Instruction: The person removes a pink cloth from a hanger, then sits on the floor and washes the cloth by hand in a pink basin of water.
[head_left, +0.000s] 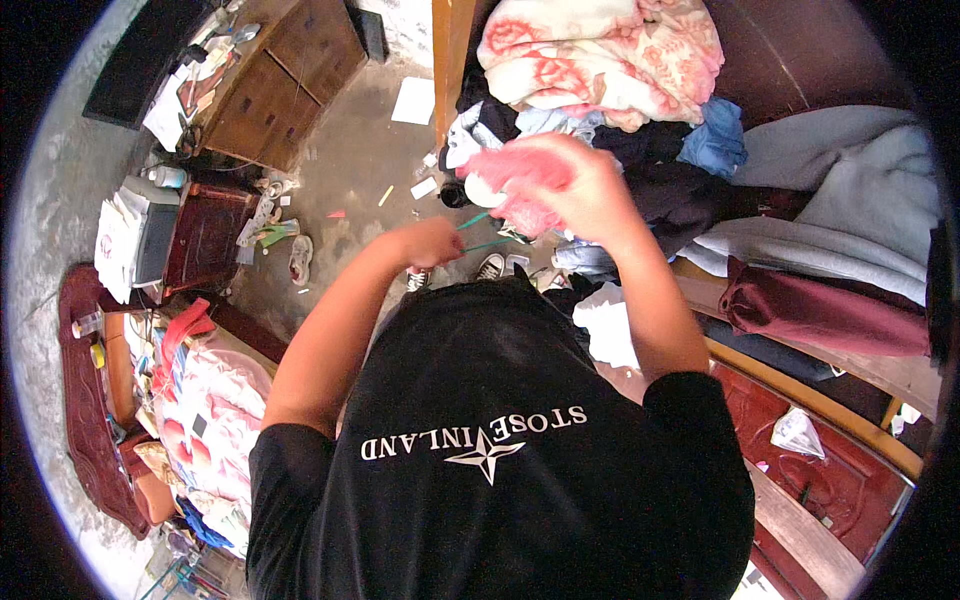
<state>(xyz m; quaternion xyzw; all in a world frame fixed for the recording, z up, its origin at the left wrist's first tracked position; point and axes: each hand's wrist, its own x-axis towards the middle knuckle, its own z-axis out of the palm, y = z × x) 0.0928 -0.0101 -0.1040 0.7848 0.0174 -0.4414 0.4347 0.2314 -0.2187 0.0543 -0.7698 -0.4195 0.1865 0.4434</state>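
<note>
My right hand (581, 184) is closed around a fuzzy pink cloth item (525, 169) with a round white part (484, 191) at its left side; its exact kind is blurred. From below it a thin green cord (487, 244) runs in two strands to my left hand (436, 244), whose fingers are closed on it. Both hands are in the air in front of my black T-shirt (495, 375). Behind the pink item lie dark and light blue clothes (649, 142), with a folded floral blanket (600, 64) farther back.
A grey blanket (847, 172) and a maroon cloth (825, 307) lie on a wooden bench at the right. A wooden post (445, 75) rises beside the clothes. A shoe (301, 259) and paper scraps are on the floor. A brown cabinet (262, 112) and a bed with pink bedding (225, 405) are at the left.
</note>
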